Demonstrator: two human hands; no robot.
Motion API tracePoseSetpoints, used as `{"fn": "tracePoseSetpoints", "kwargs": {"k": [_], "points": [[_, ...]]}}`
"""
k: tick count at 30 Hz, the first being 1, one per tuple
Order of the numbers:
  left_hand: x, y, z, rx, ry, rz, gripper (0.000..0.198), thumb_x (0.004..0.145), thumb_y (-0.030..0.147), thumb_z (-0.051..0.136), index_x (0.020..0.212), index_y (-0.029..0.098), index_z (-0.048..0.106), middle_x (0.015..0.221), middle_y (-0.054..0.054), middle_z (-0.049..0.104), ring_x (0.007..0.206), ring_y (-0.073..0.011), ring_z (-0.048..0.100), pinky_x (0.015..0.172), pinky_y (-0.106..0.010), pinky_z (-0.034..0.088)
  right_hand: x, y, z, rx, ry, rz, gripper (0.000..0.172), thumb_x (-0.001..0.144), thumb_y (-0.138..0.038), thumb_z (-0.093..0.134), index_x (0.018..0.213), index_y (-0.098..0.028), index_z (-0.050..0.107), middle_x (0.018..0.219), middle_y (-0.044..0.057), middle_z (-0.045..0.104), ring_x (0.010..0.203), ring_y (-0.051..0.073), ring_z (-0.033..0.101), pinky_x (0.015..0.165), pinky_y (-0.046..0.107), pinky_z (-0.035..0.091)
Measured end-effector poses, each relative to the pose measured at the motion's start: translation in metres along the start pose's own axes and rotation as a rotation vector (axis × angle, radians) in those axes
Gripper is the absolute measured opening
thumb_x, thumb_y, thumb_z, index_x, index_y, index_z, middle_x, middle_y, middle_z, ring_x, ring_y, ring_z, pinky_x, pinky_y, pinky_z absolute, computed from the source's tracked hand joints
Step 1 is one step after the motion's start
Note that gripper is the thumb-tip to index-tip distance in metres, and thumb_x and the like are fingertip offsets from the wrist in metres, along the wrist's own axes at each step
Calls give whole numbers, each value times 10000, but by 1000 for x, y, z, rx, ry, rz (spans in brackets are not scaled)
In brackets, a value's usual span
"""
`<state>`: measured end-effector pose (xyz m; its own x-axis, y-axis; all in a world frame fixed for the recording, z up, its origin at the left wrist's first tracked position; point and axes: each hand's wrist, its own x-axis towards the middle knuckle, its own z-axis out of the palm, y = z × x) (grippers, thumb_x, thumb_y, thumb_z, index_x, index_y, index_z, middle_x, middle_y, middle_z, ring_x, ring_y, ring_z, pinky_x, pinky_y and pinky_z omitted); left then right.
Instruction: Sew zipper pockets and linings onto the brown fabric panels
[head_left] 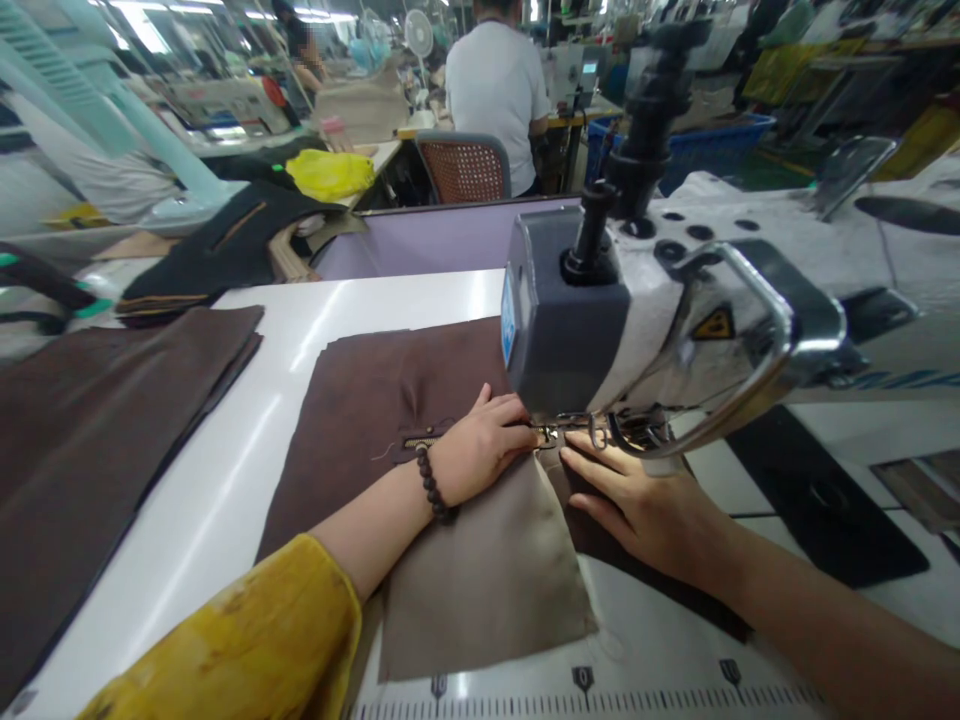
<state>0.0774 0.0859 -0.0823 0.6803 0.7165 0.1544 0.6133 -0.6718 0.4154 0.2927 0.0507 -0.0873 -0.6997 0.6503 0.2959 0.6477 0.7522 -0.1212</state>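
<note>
On the white sewing table lies a brown leather-like panel (352, 390) with a metal zipper (418, 441) set into it. My left hand (480, 445), a beaded bracelet at its wrist, rests palm down over the zipper, its fingers reaching toward the needle area. A beige lining piece (487, 580) extends from under that hand toward me. My right hand (645, 500) lies flat with fingers stretched out on darker brown material (622, 555), right of the presser foot (596, 430). The sewing machine's head (566, 310) hangs just above both hands' fingertips and partly hides the stitching spot.
Stacked brown panels (112, 430) lie at the left, with dark pieces (225, 240) behind them. A printed ruler (585, 705) runs along the front edge. A black plate (825, 500) is at right. Beyond the table, a person in white (499, 90) sits facing away near a chair (465, 168).
</note>
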Motion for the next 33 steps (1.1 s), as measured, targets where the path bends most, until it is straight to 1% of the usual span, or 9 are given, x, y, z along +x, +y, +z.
{"fn": "tracePoseSetpoints", "kwargs": {"k": [6, 8, 10, 14, 18, 23, 28, 31, 33], "points": [[3, -2, -1, -10, 11, -16, 197, 860, 162, 441, 912, 194, 629, 1016, -73, 581, 1029, -205, 498, 997, -555, 208, 4, 0, 1, -52, 6, 15, 301, 859, -262, 413, 1100, -142, 546, 1142, 112, 563, 990, 247, 533, 853, 422, 406], [4, -3, -1, -17, 14, -17, 192, 854, 154, 450, 909, 200, 629, 1050, -69, 575, 1048, -204, 485, 1002, -560, 190, 5, 1, 1, -61, 4, 15, 306, 856, -258, 415, 1106, -139, 545, 1140, 116, 563, 989, 251, 531, 854, 423, 405], [4, -4, -1, -21, 14, -17, 191, 851, 149, 454, 906, 202, 629, 1063, -68, 572, 1059, -205, 478, 1000, -564, 190, 5, 2, 2, -62, -3, 14, 311, 857, -257, 410, 1111, -136, 542, 1137, 117, 564, 997, 256, 527, 850, 421, 409], [5, -6, 0, -19, 24, -12, 191, 849, 143, 455, 896, 197, 633, 1011, -71, 589, 1031, -205, 496, 996, -576, 181, 5, 3, 3, -64, 0, 11, 319, 860, -262, 404, 1122, -134, 534, 1135, 118, 564, 1014, 261, 516, 838, 412, 419], [5, -9, 2, -30, 50, 5, 195, 853, 152, 451, 904, 203, 632, 1070, -72, 573, 1055, -209, 485, 998, -575, 183, 5, 3, 4, -71, -8, 8, 315, 860, -265, 406, 1102, -121, 547, 1087, 121, 589, 977, 262, 533, 820, 415, 429], [5, -10, 2, -18, 62, 19, 189, 850, 147, 456, 897, 192, 633, 1039, -76, 586, 1043, -207, 497, 1001, -575, 176, 4, 4, 6, -70, -23, 7, 329, 867, -274, 398, 1137, -136, 527, 1118, 105, 574, 1000, 257, 522, 840, 421, 419], [5, -13, 4, -1, 83, 19, 186, 854, 162, 454, 899, 200, 631, 1051, -69, 580, 1043, -205, 500, 1002, -567, 192, 5, 4, 5, -100, -16, -1, 332, 872, -272, 383, 1119, -117, 542, 1084, 123, 591, 937, 249, 550, 820, 415, 428], [6, -15, 4, 21, 55, 21, 206, 867, 173, 430, 927, 204, 625, 1047, -63, 583, 1033, -200, 507, 1002, -552, 218, 5, 3, 7, -118, 10, 7, 334, 873, -272, 386, 1132, -121, 534, 1095, 122, 588, 960, 247, 543, 833, 414, 417], [5, -15, 1, 43, 12, 16, 239, 873, 158, 406, 982, 216, 610, 1093, -59, 566, 1053, -200, 497, 992, -519, 269, 4, 4, 8, -110, 27, 18, 343, 870, -270, 399, 1160, -127, 515, 1100, 114, 587, 984, 241, 531, 853, 410, 404]]}}
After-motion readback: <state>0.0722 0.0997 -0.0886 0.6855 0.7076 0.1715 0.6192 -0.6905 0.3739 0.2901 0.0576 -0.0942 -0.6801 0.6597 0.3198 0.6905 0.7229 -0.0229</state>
